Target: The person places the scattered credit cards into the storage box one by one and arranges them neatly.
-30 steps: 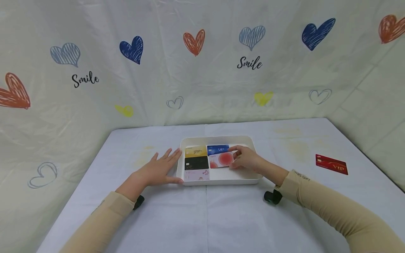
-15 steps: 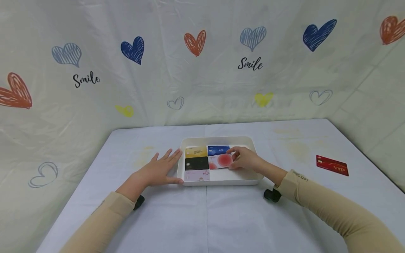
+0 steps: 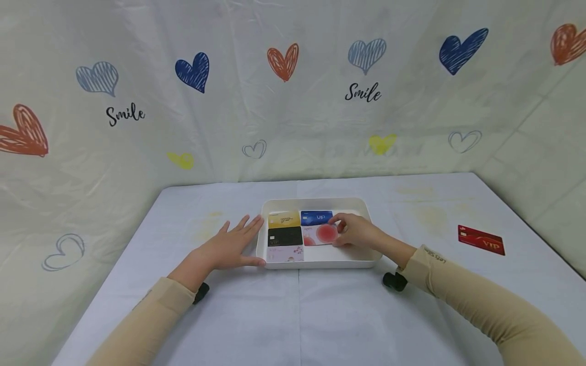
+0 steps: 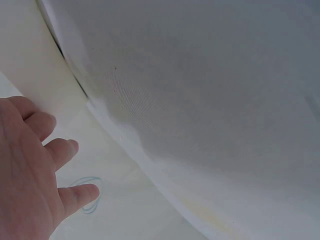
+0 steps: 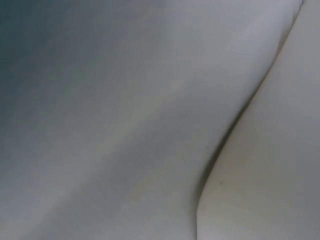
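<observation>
A white tray (image 3: pixel 316 264) holds several cards. My right hand (image 3: pixel 356 231) pinches the right end of a white card with a pink-red circle (image 3: pixel 319 235). That card lies just below a blue VIP card (image 3: pixel 316 217) and beside a black VIP card (image 3: pixel 285 236). A gold card (image 3: pixel 284 219) is above the black one, and a pale pink card (image 3: pixel 285 253) below it. Fingers spread, my left hand (image 3: pixel 231 247) rests at the tray's left side. The left wrist view shows part of this hand (image 4: pixel 30 170); the right wrist view shows no hand.
A red VIP card (image 3: pixel 481 240) lies on the white tablecloth (image 3: pixel 256 315), well right of the tray. Behind the table hangs a pale curtain (image 3: pixel 316 127) printed with hearts. Dark wrist devices (image 3: pixel 394 281) hang under both forearms.
The card with the pink-red circle has turned from slightly tilted to nearly level, its right end coming down below the blue card, with my right hand's fingers on it. My left hand stays put.
</observation>
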A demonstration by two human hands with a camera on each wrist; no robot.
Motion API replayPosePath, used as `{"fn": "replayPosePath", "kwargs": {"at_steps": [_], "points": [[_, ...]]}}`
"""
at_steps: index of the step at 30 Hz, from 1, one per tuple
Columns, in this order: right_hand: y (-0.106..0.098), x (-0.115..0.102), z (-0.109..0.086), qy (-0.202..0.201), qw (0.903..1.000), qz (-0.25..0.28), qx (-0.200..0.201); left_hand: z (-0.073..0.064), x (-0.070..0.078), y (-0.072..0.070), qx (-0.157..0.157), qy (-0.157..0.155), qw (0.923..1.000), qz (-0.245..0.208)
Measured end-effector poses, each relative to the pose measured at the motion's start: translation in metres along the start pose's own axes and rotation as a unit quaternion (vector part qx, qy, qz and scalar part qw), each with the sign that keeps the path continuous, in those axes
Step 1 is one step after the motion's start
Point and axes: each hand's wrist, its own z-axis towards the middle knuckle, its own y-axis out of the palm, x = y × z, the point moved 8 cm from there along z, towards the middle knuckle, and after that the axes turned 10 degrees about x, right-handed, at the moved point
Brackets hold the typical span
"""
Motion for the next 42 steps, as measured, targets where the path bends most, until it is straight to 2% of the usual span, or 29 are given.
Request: {"fn": "replayPosePath", "kwargs": {"at_steps": [17,30,37,42], "points": [[0.002,0.0,0.001,0.003,0.9999,-0.004,-0.01,0.001,0.0,-0.003,0.003,-0.002,1.0,0.001],[0.001,-0.003,0.002,-0.012,0.9998,-0.005,-0.012,0.001,-0.003,0.0,0.0,-0.007,1.0,0.003],[-0.005,-0.003,-0.003,-0.005,0.9999,0.011,-0.006,0.001,-0.002,0.0,-0.001,-0.007,1.0,0.001],[-0.017,-0.004,-0.006,-0.033,0.9992,0.025,0.005,0.001,-0.002,0.002,-0.002,-0.005,1.0,0.004]]}}
